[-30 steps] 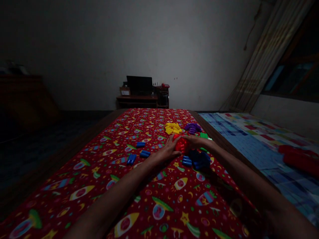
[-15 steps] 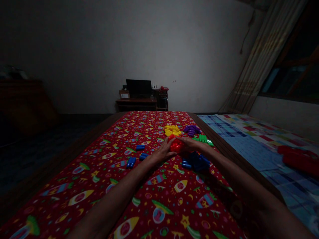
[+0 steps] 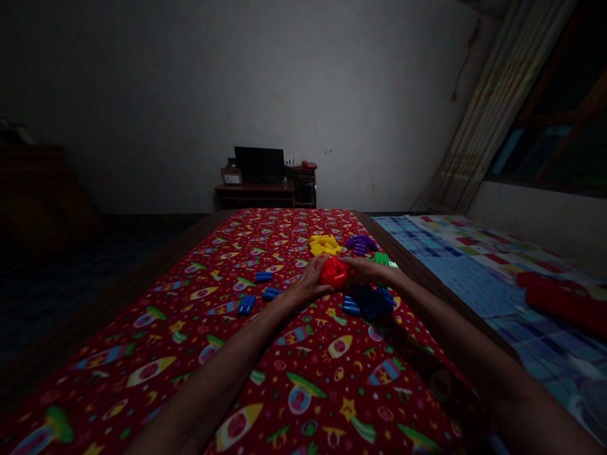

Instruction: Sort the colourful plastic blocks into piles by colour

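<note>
A heap of red plastic pieces [image 3: 334, 272] lies on the red patterned cloth [image 3: 265, 354] far ahead of me. My left hand [image 3: 306, 285] cups the heap from the left, fingers curved against it. My right hand [image 3: 367, 270] presses in from the right, fingers bent round the pieces. A pile of dark blue pieces [image 3: 372, 302] sits just under my right wrist. Beyond the red heap lie a yellow pile [image 3: 324, 244], a purple pile [image 3: 360, 243] and some green pieces [image 3: 382, 258].
Loose blue pieces [image 3: 258, 292] are scattered left of my left hand. The table's wooden edge [image 3: 403, 259] runs on the right, with a blue checked mat [image 3: 478, 278] beyond it. A red object [image 3: 559, 300] lies at far right. A low desk with a screen [image 3: 265, 180] stands by the wall.
The view shifted a little; both hands stay closed round the red heap, which has slid slightly left and away with them.
</note>
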The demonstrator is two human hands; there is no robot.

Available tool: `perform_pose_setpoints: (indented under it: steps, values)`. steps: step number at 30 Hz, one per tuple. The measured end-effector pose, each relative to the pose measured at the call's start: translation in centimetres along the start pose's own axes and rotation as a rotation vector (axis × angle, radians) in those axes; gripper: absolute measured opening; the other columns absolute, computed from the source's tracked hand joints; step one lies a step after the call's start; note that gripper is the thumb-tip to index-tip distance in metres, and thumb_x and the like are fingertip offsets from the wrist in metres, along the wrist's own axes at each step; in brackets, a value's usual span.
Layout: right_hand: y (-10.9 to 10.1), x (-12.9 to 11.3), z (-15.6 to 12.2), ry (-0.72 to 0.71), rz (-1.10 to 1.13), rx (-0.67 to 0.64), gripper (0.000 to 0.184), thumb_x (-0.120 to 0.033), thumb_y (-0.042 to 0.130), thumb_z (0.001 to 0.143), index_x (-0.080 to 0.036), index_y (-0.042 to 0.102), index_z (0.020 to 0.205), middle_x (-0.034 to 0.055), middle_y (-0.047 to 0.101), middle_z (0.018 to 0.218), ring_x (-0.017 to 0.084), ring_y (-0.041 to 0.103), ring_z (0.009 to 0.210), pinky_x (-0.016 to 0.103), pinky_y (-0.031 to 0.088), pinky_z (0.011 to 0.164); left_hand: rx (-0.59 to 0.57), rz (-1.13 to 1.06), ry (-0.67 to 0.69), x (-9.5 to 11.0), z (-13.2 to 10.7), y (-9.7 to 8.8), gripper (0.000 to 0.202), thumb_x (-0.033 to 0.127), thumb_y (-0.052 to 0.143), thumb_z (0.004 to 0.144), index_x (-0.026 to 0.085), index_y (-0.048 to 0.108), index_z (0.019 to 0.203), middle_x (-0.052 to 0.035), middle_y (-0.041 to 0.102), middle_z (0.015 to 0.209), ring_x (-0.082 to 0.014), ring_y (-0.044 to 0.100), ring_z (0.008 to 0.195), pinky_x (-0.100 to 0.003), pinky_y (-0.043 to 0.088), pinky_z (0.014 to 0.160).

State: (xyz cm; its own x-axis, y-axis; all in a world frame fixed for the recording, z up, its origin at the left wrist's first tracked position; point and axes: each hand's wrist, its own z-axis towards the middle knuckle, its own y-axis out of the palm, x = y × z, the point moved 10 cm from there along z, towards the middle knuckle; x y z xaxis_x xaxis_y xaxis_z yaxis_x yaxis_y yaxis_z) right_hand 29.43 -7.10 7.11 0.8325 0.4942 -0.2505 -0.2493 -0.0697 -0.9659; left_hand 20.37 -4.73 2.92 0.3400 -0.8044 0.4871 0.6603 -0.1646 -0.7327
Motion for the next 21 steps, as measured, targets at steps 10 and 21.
perform_pose_setpoints:
  steps: [10, 21]
  values:
    - [-2.8, 0.1, -7.1, 0.118, -0.065, 0.025, 0.025, -0.030, 0.051, 0.088, -0.015, 0.069, 0.096, 0.0080, 0.067, 0.077, 0.017, 0.058, 0.067, 0.025, 0.041, 0.062, 0.040, 0.223, 0.177, 5.3, -1.1, -2.1, 0.051, 0.032, 0.052, 0.092, 0.020, 0.037, 0.139, -0.0146, 0.039, 0.141, -0.0287, 0.033, 0.134, -0.049, 0.032, 0.111]
    - [-1.3, -3.2, -7.6, 0.027, 0.077, 0.184, 0.028, -0.023, 0.052, 0.087, -0.016, 0.070, 0.107, 0.0108, 0.072, 0.088, 0.021, 0.065, 0.079, 0.027, 0.044, 0.070, -0.289, 0.294, 0.286, 8.1, -1.7, 3.4, 0.044, 0.011, 0.058, 0.081, 0.024, 0.056, 0.123, -0.0078, 0.060, 0.124, -0.0245, 0.053, 0.115, -0.041, 0.042, 0.102]
